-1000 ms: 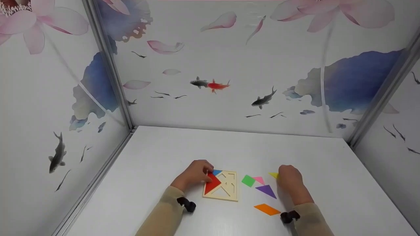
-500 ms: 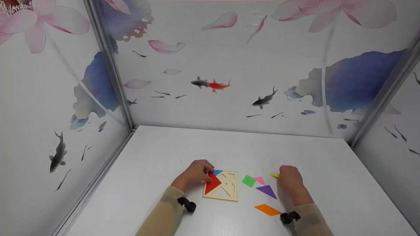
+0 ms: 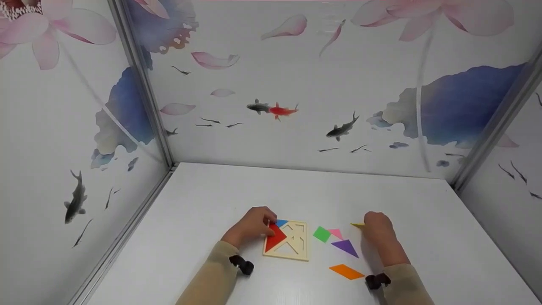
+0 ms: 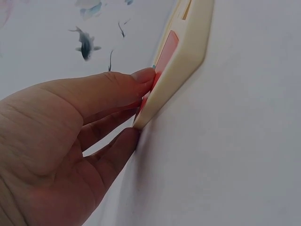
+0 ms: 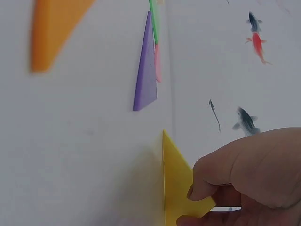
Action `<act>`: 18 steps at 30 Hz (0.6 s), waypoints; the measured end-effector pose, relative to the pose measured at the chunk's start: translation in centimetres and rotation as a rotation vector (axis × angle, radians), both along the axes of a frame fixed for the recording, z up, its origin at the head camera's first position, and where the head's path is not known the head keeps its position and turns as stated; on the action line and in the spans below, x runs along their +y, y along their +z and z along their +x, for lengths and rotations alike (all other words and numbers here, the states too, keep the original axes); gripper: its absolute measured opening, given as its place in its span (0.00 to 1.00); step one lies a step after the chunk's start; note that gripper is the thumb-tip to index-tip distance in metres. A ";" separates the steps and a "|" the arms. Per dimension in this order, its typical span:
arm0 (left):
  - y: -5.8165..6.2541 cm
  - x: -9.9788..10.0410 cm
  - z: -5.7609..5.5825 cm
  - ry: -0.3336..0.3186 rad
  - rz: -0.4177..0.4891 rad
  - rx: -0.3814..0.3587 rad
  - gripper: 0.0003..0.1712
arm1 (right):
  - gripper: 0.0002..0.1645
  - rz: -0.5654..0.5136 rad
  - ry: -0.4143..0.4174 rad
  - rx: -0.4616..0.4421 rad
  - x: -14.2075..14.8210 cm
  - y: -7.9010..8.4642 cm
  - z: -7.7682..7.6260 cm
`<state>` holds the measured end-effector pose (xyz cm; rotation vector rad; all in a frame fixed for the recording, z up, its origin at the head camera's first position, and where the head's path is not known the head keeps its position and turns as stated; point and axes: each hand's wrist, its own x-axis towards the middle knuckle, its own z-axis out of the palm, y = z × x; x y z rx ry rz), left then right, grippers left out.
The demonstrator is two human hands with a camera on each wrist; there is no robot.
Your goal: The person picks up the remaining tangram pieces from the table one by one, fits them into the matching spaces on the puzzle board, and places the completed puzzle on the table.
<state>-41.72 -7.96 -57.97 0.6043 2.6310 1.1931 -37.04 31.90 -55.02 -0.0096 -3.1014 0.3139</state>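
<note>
In the head view, a wooden tangram tray (image 3: 306, 242) lies on the table with a red piece (image 3: 274, 238) and a blue piece (image 3: 281, 223) in its left side. My left hand (image 3: 255, 221) holds the tray's left edge; in the left wrist view the thumb presses the red piece (image 4: 167, 52) while other fingers touch the tray's side (image 4: 176, 82). On the right, my right hand (image 3: 380, 231) pinches a yellow triangle (image 5: 176, 183) between thumb and fingers. The yellow triangle (image 3: 356, 225) looks tilted up off flat, and part of it is hidden by the hand.
Between tray and right hand lie a green square (image 3: 322, 234), a pink triangle (image 3: 335, 233) and a purple triangle (image 3: 346, 248). An orange parallelogram (image 3: 347, 271) sits nearer the front. Printed walls enclose the white table (image 3: 237, 186) at the back and sides.
My right hand has shifted slightly to the right and away from me with the yellow triangle, which now shows a thinner face. The left hand and tray look still.
</note>
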 end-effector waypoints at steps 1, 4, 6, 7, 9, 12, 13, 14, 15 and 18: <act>-0.1 0.0 0.0 0.002 0.002 -0.004 0.18 | 0.06 -0.018 -0.009 0.005 0.1 0.1 0.0; -0.2 0.0 0.0 0.005 0.001 -0.009 0.17 | 0.08 -0.054 -0.024 0.031 0.4 0.2 -0.1; -0.3 0.0 -0.1 0.006 -0.002 -0.007 0.17 | 0.10 -0.079 -0.029 0.053 0.7 0.3 -0.1; -0.3 0.0 -0.1 0.005 -0.002 -0.005 0.17 | 0.10 -0.096 -0.033 0.062 0.8 0.3 0.0; -0.3 0.0 -0.1 0.004 -0.004 -0.003 0.18 | 0.12 -0.127 -0.041 0.081 0.9 0.4 0.1; -0.2 0.0 -0.1 0.008 -0.003 -0.009 0.18 | 0.14 -0.180 -0.058 0.114 0.9 0.3 0.3; -0.2 0.0 0.0 0.008 -0.002 -0.008 0.18 | 0.14 -0.192 -0.064 0.124 0.9 0.3 0.3; -0.3 0.0 0.0 0.009 -0.002 -0.009 0.19 | 0.14 -0.195 -0.068 0.133 0.9 0.3 0.3; -0.3 0.0 0.0 0.009 0.000 -0.010 0.19 | 0.14 -0.194 -0.069 0.148 0.9 0.2 0.4; -0.3 0.0 0.0 0.010 0.009 -0.015 0.19 | 0.12 -0.188 -0.073 0.175 0.7 0.3 0.5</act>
